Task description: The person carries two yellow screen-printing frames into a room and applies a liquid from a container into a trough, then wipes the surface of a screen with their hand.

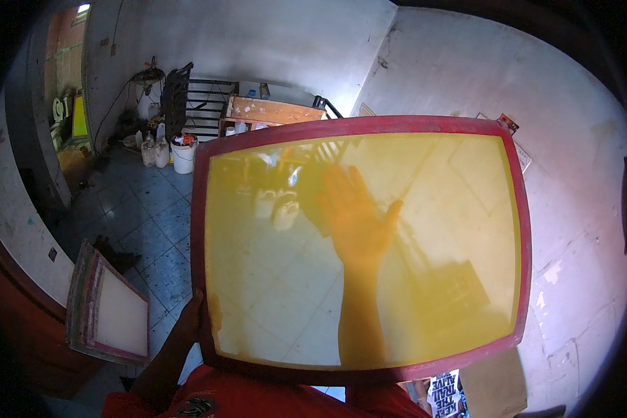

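A large screen-printing frame point(196, 202) with a dark red border and translucent yellow mesh point(279, 272) is held up, slightly tilted, in front of me. My left hand point(192, 317) grips its lower left side, with the thumb at the edge; the other fingers are hidden behind it. Through the mesh shows my right hand point(359, 223), behind the screen. Its palm faces me, fingers pointing up and thumb out to the right. Whether that palm touches the mesh I cannot tell. Reddish edging surrounds the mesh on every side.
At the left, several smaller screen frames point(118, 306) lean against a wall. A white bucket point(183, 155) and plastic jugs point(155, 151) stand on the tiled floor at the back. Behind them are a slatted black rack point(205, 97) and a wooden piece point(272, 110). Cardboard point(494, 383) lies at lower right.
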Demonstrator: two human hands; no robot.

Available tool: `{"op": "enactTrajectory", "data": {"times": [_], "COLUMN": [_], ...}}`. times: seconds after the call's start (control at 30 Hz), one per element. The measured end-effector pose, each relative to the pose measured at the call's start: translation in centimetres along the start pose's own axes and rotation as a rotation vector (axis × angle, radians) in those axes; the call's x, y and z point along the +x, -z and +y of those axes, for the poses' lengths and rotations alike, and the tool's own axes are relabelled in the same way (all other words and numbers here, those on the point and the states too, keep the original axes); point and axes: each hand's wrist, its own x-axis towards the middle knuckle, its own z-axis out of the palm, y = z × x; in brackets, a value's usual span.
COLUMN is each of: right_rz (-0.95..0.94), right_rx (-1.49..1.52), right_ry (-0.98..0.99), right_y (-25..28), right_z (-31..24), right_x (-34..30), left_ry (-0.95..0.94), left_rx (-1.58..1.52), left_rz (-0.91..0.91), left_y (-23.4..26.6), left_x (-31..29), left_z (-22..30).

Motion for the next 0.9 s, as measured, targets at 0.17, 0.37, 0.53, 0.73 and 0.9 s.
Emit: {"op": "enactTrajectory", "data": {"times": [0.17,0.37,0.53,0.73,0.9], "right_rz": [-0.142,-0.222,-0.248,-0.077,0.028], "right_rx": [-0.012,-0.231,-0.323,-0.082,0.498], "right_ry": [0.175,0.428,0.550,0.226,-0.303], "right_y": [-2.2,-5.0,-4.2,-0.8,2.6], "right_z": [-3.1,-12.0,-13.9,-2.0,13.8], "right_x": [0.6,2.0,3.5,2.1,1.4], "left_ry": [0.013,-0.144,-0.115,0.019,0.069], "left_rx": [0.046,0.108,-0.017,-0.080,-0.204], "left_rz": [0.040,-0.032,-0.114,-0.231,-0.179], "left_y": [0.6,1.6,2.6,-2.1,-5.5], "left_x": [0.8,0.6,1.4,3.5,2.6], "left_z": [-0.3,-0.6,0.3,-3.3,-3.1]}}
